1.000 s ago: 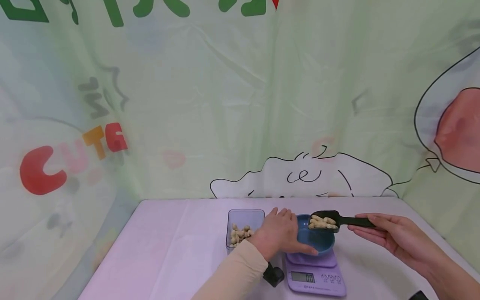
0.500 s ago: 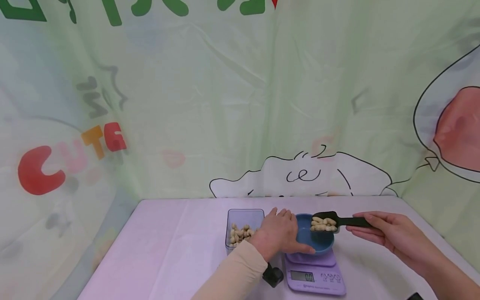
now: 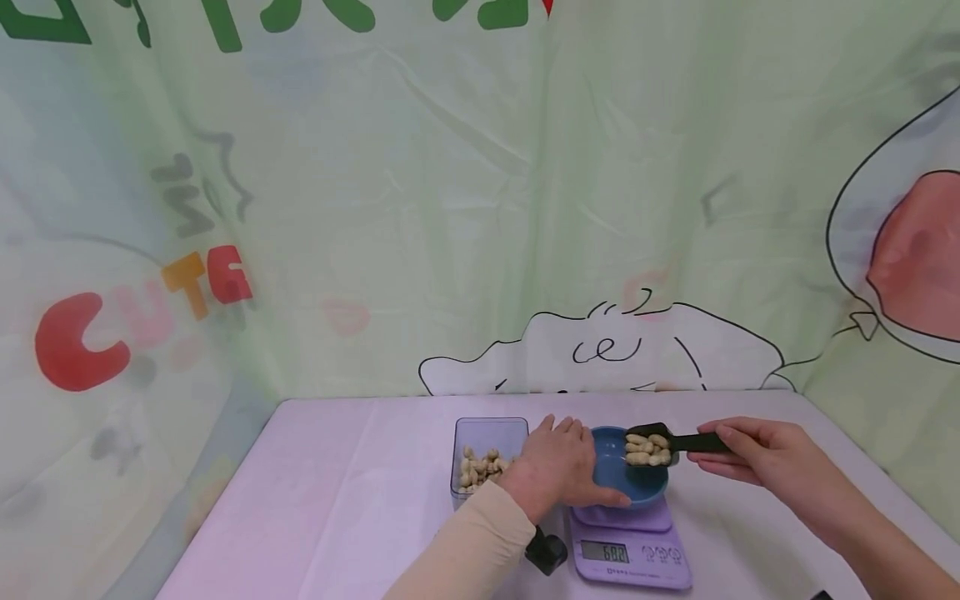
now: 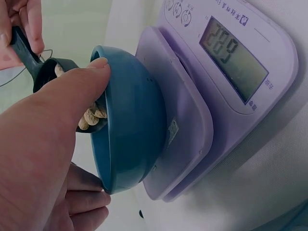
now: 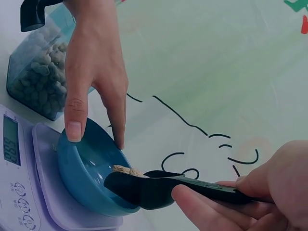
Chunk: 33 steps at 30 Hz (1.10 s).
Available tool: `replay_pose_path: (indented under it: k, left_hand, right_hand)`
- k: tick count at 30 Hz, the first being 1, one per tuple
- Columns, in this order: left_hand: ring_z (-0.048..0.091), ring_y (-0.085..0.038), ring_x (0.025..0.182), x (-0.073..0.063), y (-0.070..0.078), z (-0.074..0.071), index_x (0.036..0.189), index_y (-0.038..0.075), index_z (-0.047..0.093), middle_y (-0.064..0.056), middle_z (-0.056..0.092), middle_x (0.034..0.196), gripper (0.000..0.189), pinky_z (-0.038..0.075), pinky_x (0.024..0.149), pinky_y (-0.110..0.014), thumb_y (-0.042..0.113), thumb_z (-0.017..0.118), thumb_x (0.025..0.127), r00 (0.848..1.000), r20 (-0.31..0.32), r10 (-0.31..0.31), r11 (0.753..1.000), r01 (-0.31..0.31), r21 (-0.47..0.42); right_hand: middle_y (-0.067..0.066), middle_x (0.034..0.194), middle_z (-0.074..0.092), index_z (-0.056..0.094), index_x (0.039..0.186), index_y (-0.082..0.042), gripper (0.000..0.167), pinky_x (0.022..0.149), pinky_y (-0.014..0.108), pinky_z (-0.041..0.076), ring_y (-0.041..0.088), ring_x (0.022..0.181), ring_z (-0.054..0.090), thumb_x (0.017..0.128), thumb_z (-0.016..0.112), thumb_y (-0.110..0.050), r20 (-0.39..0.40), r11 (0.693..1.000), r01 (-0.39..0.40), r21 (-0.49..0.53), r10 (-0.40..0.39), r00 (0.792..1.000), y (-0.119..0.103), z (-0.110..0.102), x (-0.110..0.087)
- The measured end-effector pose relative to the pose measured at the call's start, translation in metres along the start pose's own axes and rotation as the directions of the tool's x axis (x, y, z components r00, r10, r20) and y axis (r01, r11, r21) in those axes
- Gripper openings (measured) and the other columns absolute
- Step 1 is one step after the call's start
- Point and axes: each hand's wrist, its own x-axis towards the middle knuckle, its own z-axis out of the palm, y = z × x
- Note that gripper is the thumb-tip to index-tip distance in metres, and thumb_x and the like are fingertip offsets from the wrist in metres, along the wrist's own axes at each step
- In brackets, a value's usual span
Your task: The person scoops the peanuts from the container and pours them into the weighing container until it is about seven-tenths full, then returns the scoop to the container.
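Scoop loaded with peanuts, head over the mouth of blue bowl; can't tell if it touches the rim. Right hand pinches the handle. Left hand grips the bowl rim, thumb and fingers apart. Bowl sits on purple scale, display lit. Clear bin of peanuts beside it on the bench.

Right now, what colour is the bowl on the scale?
The bowl is blue, leaning teal; its outside shows best in the left wrist view.
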Motion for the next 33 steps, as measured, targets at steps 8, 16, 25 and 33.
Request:
replay_pose_path:
  k: [8,16,25,33]
  left_hand:
    - [0.039,-0.007,0.143,0.001,-0.001,0.001,0.151,0.02,0.042,0.008,0.046,0.152,0.104,0.029,0.121,-0.031,0.092,0.038,0.076,1.0,0.0,0.003,1.0,-0.003,0.007]
    - [0.04,-0.007,0.142,0.0,-0.001,0.0,0.15,0.02,0.043,0.008,0.046,0.151,0.103,0.03,0.121,-0.031,0.092,0.038,0.077,1.0,0.0,0.011,1.0,-0.011,0.011]
    - [0.039,-0.007,0.143,0.001,-0.001,0.0,0.151,0.019,0.041,0.007,0.045,0.153,0.104,0.029,0.121,-0.03,0.092,0.039,0.077,1.0,0.0,0.005,1.0,-0.005,0.009]
    - [0.035,-0.008,0.145,0.0,-0.003,-0.003,0.153,0.017,0.037,0.006,0.041,0.156,0.104,0.029,0.121,-0.029,0.089,0.041,0.079,0.999,-0.027,0.031,0.998,-0.033,-0.05]
  right_hand:
    - [0.036,0.133,0.055,0.039,0.139,0.02,0.046,0.083,0.029,0.06,0.01,0.098,0.073,0.109,0.034,-0.015,-0.027,0.992,0.002,-0.123,-0.005,1.0,-0.009,0.006,-0.001]
    - [0.036,0.131,0.057,0.042,0.137,0.02,0.045,0.082,0.028,0.06,0.007,0.095,0.072,0.109,0.035,-0.014,-0.031,0.988,0.034,-0.15,-0.039,0.999,-0.009,0.01,-0.001]
    - [0.036,0.131,0.057,0.042,0.138,0.018,0.046,0.082,0.028,0.06,0.01,0.096,0.073,0.109,0.038,-0.017,-0.057,0.984,0.045,-0.172,-0.055,0.997,-0.011,0.008,-0.003]
    - [0.006,0.11,0.075,0.049,0.134,0.014,0.045,0.08,0.021,0.059,0.01,0.095,0.074,0.108,0.041,-0.022,-0.064,0.983,0.176,-0.054,-0.18,0.982,-0.007,-0.005,-0.004]
